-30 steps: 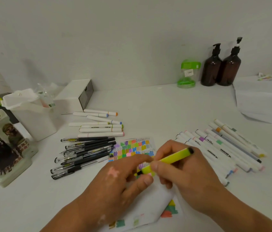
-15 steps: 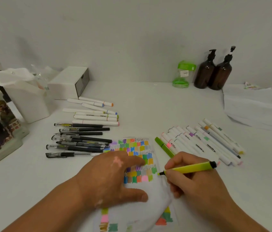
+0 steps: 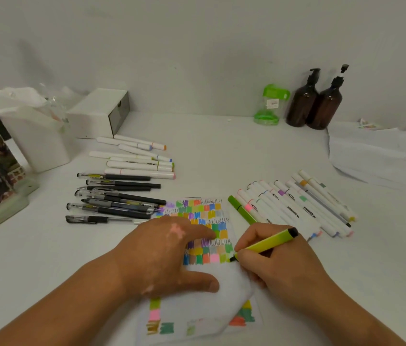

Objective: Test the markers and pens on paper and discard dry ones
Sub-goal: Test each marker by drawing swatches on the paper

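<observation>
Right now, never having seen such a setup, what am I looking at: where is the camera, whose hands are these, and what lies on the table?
No machine here: a person wears a camera on the head, so this single picture looks down at their own hands. The left hand lies flat on a paper full of colour swatches, holding it down. The right hand grips a yellow-green marker in its fingers, tip on the paper. On the white table, black pens and white markers lie to the left, more white markers and a green marker to the right. At the back stand a white bin, a white box, a green jar and two brown pump bottles.
</observation>
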